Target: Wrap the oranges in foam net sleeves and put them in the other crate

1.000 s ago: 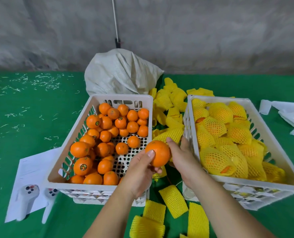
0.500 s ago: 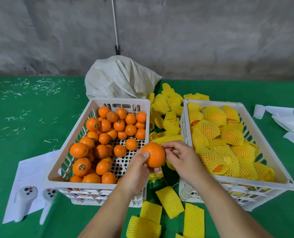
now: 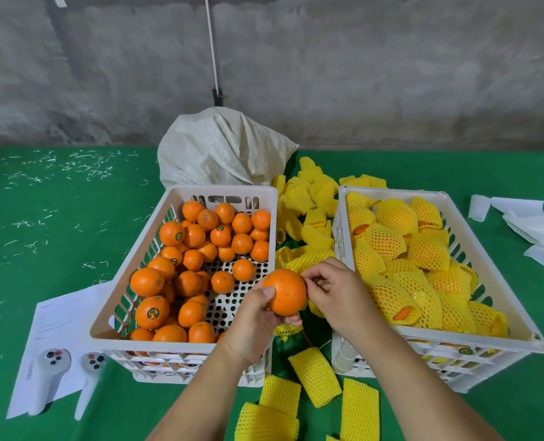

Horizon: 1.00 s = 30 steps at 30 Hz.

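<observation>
My left hand (image 3: 248,326) grips a bare orange (image 3: 284,291) in the gap between the two crates. My right hand (image 3: 336,296) is beside it, fingers curled, thumb and forefinger pinching at the orange's right edge; what they pinch is too small to tell. The left white crate (image 3: 105,332) holds several bare oranges (image 3: 194,249). Filling the right white crate (image 3: 391,193) are several oranges in yellow foam net sleeves (image 3: 391,240). An empty sleeve (image 3: 307,259) lies just behind my right hand.
Loose yellow sleeves are piled between the crates (image 3: 312,192), and more lie in front (image 3: 315,375). A white sack (image 3: 219,148) stands behind the left crate. Two white controllers (image 3: 49,374) rest on a paper sheet (image 3: 60,316) at left. White paper scraps (image 3: 525,218) lie at right on the green cloth.
My right hand drew back from the sleeve behind it and curled its fingers against the orange. The orange stayed in my left hand.
</observation>
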{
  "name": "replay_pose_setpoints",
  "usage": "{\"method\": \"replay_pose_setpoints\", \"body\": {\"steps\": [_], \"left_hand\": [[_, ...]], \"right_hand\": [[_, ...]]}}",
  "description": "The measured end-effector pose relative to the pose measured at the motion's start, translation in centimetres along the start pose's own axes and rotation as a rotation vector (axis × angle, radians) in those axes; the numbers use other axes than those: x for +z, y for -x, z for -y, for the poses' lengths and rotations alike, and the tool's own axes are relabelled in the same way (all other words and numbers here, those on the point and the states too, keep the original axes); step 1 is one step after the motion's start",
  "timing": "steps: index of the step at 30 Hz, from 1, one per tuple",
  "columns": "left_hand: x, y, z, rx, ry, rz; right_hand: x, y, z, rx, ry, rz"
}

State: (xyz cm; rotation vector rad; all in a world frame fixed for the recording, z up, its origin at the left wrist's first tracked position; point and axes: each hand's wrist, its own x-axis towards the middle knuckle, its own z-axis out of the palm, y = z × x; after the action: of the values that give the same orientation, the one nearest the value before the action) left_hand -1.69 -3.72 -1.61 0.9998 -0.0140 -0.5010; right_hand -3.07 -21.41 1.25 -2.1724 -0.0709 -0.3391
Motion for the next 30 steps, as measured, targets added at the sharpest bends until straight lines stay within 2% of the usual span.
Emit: {"method": "replay_pose_setpoints", "body": {"steps": [3, 9, 16, 23, 27, 30], "left_hand": [[-0.1, -0.1, 0.0, 0.011, 0.001, 0.003], [-0.1, 0.1, 0.0, 0.033, -0.022, 0.022], [0.2, 0.1, 0.0, 0.041, -0.055, 0.033], [0.5, -0.1, -0.2, 0.088, -0.046, -0.015], [0.8, 0.2, -0.1, 0.102, -0.223, 0.01], [0.8, 0.5, 0.2, 0.13, -0.29, 0.031]], "right_hand": [[-0.1, 0.1, -0.2, 0.002, -0.024, -0.004], [-0.6, 0.2, -0.3, 0.106, -0.219, 0.102], [0.0, 0.7, -0.1, 0.103, -0.091, -0.03], [-0.6, 1.0, 0.9, 0.088, -0.324, -0.197], [0.0, 0.9, 1.9, 0.087, -0.341, -0.201], [0.3, 1.0, 2.0, 0.12, -0.327, -0.118]]}}
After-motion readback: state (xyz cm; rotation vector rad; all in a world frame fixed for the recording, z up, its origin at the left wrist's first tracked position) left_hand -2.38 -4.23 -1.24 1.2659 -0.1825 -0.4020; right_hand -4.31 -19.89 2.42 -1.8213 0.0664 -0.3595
